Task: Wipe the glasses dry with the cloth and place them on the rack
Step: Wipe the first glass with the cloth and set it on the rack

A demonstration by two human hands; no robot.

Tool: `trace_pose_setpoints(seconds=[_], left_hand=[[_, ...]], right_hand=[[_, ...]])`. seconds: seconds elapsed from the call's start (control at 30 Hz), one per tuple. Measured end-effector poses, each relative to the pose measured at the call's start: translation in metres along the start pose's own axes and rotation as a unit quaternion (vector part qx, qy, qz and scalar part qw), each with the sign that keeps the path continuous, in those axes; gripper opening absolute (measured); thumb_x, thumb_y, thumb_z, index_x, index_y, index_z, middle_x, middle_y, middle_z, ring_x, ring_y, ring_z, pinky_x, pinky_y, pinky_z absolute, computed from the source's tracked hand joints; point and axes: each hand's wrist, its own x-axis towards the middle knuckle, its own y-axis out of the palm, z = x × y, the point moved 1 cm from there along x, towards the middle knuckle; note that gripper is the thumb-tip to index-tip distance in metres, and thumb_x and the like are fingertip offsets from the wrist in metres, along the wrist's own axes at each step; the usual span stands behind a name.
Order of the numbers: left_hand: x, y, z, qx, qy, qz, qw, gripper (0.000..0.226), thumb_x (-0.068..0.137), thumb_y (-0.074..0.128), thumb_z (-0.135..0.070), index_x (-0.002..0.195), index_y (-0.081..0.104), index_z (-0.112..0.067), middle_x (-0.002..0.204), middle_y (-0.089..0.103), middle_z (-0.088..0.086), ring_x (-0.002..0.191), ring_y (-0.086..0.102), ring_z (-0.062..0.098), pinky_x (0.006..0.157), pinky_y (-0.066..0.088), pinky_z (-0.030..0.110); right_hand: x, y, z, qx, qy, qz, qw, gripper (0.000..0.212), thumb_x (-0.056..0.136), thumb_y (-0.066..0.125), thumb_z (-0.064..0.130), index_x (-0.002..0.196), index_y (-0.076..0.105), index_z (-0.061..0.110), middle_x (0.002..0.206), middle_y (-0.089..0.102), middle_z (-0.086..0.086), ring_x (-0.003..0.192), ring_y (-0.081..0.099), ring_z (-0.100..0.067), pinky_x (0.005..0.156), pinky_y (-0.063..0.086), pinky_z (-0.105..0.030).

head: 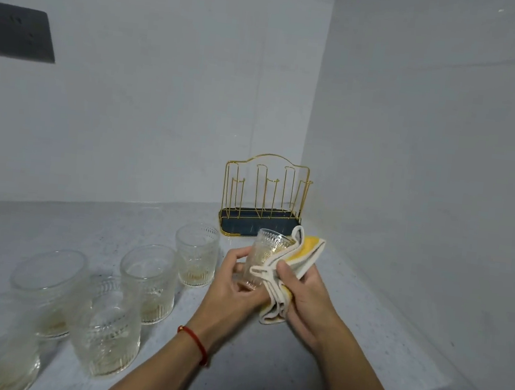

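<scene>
Two hands, one glass, one cloth

Your left hand [234, 283] is curled around a glass [264, 256] and holds it up above the surface [313, 343]. The glass tips a little to the right, with its open top pointing up and away from you. Your right hand [306, 290] is closed around a cloth [293, 262]. The cloth is white with a yellow patch, and it is pressed against the right side of the glass. Part of it hangs down between your hands.

Five more glasses stand upright on the surface to your left. The closest to your hands is the far glass [196, 253]. Low down at the left edge the glasses look blurry.

A rack [264, 195] of gold wire sits in the corner, just past your hands. It has a dark tray at the bottom, and no glass is on it yet.

A red string [194, 340] is tied around your left wrist.
</scene>
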Motion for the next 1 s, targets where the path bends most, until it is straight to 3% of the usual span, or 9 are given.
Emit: trace_pose_setpoints(seconds=[0.1, 0.27, 0.4, 0.53, 0.63, 0.7, 0.77, 0.87, 1.0], left_hand=[[0.002, -0.006, 0.006, 0.063, 0.040, -0.008, 0.997, 0.067, 0.076, 0.088, -0.015, 0.132, 0.060, -0.039, 0.123, 0.067, 0.006, 0.103, 0.074, 0.025, 0.087, 0.064, 0.047], [0.001, -0.004, -0.002, 0.308, 0.139, -0.028, 0.941, 0.074, 0.069, 0.073, -0.055, 0.139, 0.054, -0.039, 0.114, 0.059, -0.014, 0.105, 0.060, -0.001, 0.086, 0.051, 0.012], [-0.004, 0.003, -0.010, -0.002, -0.068, 0.025, 0.997, 0.035, 0.094, 0.072, -0.031, 0.122, 0.056, -0.017, 0.096, 0.076, 0.014, 0.069, 0.070, 0.027, 0.061, 0.057, 0.041], [-0.004, 0.000, -0.009, -0.276, -0.244, 0.077, 0.927, 0.039, 0.101, 0.061, -0.026, 0.128, 0.057, 0.002, 0.115, 0.072, 0.031, 0.086, 0.071, 0.041, 0.065, 0.062, 0.043], [-0.011, -0.001, -0.007, -0.035, -0.074, 0.048, 0.995, 0.031, 0.097, 0.072, -0.018, 0.119, 0.051, -0.016, 0.109, 0.076, 0.017, 0.083, 0.075, 0.025, 0.074, 0.060, 0.041], [-0.015, 0.001, -0.007, 0.155, 0.064, 0.039, 0.985, 0.034, 0.093, 0.075, -0.020, 0.115, 0.051, -0.027, 0.097, 0.076, 0.001, 0.076, 0.074, 0.012, 0.066, 0.059, 0.031], [-0.014, 0.005, -0.009, 0.127, 0.047, 0.022, 0.990, 0.026, 0.097, 0.070, -0.029, 0.112, 0.050, -0.022, 0.082, 0.074, 0.005, 0.061, 0.069, 0.018, 0.054, 0.055, 0.038], [-0.009, 0.013, -0.014, -0.110, -0.161, 0.048, 0.980, 0.040, 0.108, 0.047, -0.042, 0.122, 0.048, -0.004, 0.067, 0.068, 0.020, 0.043, 0.058, 0.024, 0.040, 0.046, 0.031], [-0.011, 0.013, -0.008, -0.001, -0.083, 0.040, 0.996, 0.040, 0.095, 0.065, -0.046, 0.123, 0.058, -0.018, 0.089, 0.078, 0.010, 0.065, 0.070, 0.025, 0.071, 0.062, 0.050]], right_hand=[[0.006, -0.001, -0.011, -0.029, -0.021, -0.007, 0.999, 0.062, 0.082, 0.076, 0.027, 0.139, 0.052, 0.020, 0.121, 0.075, -0.016, 0.109, 0.074, -0.038, 0.097, 0.055, -0.060], [0.006, 0.001, -0.017, 0.052, -0.031, -0.064, 0.996, 0.062, 0.079, 0.077, 0.031, 0.132, 0.060, 0.004, 0.116, 0.075, -0.023, 0.103, 0.075, -0.039, 0.082, 0.063, -0.050], [0.006, -0.007, -0.017, 0.108, 0.031, -0.083, 0.990, 0.096, 0.061, 0.094, 0.053, 0.136, 0.061, 0.003, 0.128, 0.067, -0.031, 0.119, 0.065, -0.050, 0.078, 0.062, -0.052], [0.005, -0.011, -0.016, 0.125, -0.002, -0.087, 0.988, 0.095, 0.060, 0.095, 0.047, 0.136, 0.061, 0.002, 0.127, 0.068, -0.030, 0.114, 0.069, -0.045, 0.091, 0.058, -0.060], [0.008, -0.010, -0.017, 0.127, -0.043, -0.102, 0.986, 0.107, 0.057, 0.100, 0.043, 0.145, 0.052, 0.007, 0.134, 0.064, -0.031, 0.122, 0.064, -0.047, 0.100, 0.050, -0.070], [0.008, -0.011, -0.016, 0.146, -0.043, -0.096, 0.984, 0.096, 0.065, 0.094, 0.043, 0.143, 0.054, 0.004, 0.132, 0.065, -0.031, 0.120, 0.066, -0.046, 0.099, 0.051, -0.068], [0.006, -0.012, -0.014, 0.158, -0.009, -0.070, 0.985, 0.082, 0.076, 0.083, 0.045, 0.139, 0.058, 0.001, 0.129, 0.067, -0.030, 0.117, 0.068, -0.044, 0.097, 0.055, -0.062], [0.004, -0.015, -0.011, 0.159, 0.009, -0.069, 0.985, 0.082, 0.072, 0.081, 0.049, 0.136, 0.062, 0.001, 0.127, 0.069, -0.027, 0.112, 0.071, -0.040, 0.088, 0.061, -0.054], [0.006, -0.013, -0.011, 0.147, -0.036, -0.099, 0.984, 0.105, 0.055, 0.098, 0.048, 0.142, 0.057, 0.006, 0.128, 0.070, -0.024, 0.110, 0.072, -0.040, 0.091, 0.059, -0.059]])
